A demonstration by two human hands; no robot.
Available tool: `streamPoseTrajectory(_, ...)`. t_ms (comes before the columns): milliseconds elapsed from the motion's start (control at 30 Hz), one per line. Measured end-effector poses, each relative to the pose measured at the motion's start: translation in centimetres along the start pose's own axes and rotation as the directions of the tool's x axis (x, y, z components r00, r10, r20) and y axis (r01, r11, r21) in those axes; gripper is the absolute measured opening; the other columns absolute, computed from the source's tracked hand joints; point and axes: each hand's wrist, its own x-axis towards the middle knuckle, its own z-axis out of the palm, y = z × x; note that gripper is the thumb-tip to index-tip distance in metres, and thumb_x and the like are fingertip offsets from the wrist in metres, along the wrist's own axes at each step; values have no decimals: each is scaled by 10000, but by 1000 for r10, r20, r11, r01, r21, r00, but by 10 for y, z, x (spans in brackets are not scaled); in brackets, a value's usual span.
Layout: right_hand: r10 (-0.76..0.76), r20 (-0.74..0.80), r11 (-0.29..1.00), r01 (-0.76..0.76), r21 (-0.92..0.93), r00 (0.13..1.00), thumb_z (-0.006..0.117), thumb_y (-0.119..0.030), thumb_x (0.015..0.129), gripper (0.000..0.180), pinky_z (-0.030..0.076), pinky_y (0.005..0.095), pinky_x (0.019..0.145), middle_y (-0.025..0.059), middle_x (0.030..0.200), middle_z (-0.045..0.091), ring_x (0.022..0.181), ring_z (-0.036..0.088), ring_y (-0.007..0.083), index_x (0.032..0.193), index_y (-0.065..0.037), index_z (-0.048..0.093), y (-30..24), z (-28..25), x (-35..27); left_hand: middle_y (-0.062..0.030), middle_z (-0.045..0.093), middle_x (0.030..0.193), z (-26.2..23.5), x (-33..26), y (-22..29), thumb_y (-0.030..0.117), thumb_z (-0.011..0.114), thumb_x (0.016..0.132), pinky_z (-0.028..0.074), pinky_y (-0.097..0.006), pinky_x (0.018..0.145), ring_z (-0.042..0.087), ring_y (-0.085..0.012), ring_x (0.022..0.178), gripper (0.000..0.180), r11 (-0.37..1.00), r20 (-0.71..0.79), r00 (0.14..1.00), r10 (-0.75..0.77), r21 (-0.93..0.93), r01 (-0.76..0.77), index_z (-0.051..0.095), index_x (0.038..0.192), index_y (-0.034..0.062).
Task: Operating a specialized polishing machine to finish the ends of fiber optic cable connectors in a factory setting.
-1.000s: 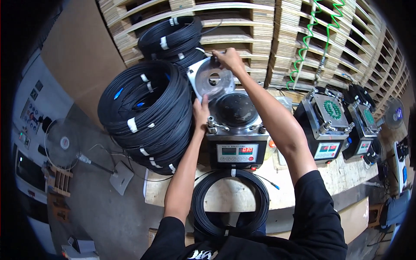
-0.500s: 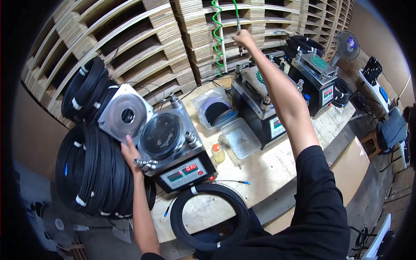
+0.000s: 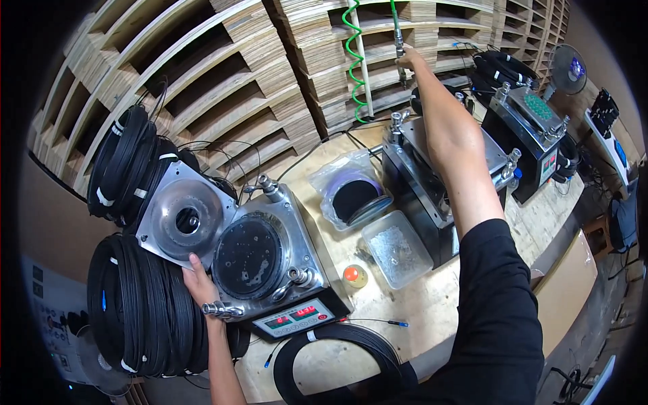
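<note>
Holding the metal plate [image 3: 210,217], the left hand [image 3: 200,283] hides most fingers beneath.

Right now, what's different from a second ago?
The right hand let go of the metal plate, moved rightward and took hold of a metal tool below a green hose. The view turned right. The left hand still holds the plate; the machine beside it stayed put.

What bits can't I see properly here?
In the head view:
Left hand: fingers mostly hidden by the metal plate.
Middle tabletop machine: front mostly behind the right arm.
Front black cable coil: cut off by the lower edge.
Right hand: exact grip on the metal hose fitting too small.
</note>
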Motion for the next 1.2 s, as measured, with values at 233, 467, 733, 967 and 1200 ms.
streamPoseTrajectory(233, -367, -77, 913, 343, -221, 927, 811, -367, 731, 428, 546, 407, 830, 161, 927, 735, 910, 708, 278, 1013, -60, 714, -44, -8, -79, -121, 670, 1088, 5, -1, -6, 395, 523, 1050, 433, -330, 941, 571, -173, 967, 492, 997, -26, 997, 73, 26, -72, 586, 1113, -89)
streamPoseTrajectory(467, -487, -114, 710, 468, 526, 866, 624, -249, 930, 280, 553, 311, 669, 95, 837, 734, 727, 698, 175, 979, 27, 647, -135, 1, -245, -191, 633, 818, 6, 11, -24, 437, 561, 1016, 460, -400, 746, 552, -213, 761, 517, 988, -10, 996, 93, 127, -91, 571, 913, -69)
streamPoseTrajectory(733, -461, 10, 441, 219, 870, 887, 562, -106, 970, 296, 548, 305, 767, 79, 954, 637, 861, 654, 161, 1258, -64, 512, -189, 42, -512, -239, 649, 844, 10, 10, -31, 374, 550, 1025, 464, -441, 694, 638, -348, 766, 426, 980, -40, 980, 197, -8, -197, 578, 966, -47)
streamPoseTrajectory(967, -299, -199, 416, 315, 853, 933, 544, -67, 918, 271, 470, 257, 645, 22, 789, 586, 694, 556, 108, 1187, -51, 577, -235, 105, -606, -255, 655, 911, 8, 0, -32, 298, 511, 1033, 470, -452, 734, 628, -423, 834, 344, 961, -45, 964, 264, -68, -266, 584, 1061, -37)
streamPoseTrajectory(1200, -277, -258, 423, 358, 833, 926, 536, -91, 916, 233, 438, 251, 623, 24, 769, 563, 661, 517, 84, 1142, -53, 579, -232, 140, -607, -269, 632, 884, 10, 3, -39, 327, 497, 1037, 454, -468, 720, 601, -445, 814, 379, 965, -30, 969, 246, -82, -248, 565, 1008, -45)
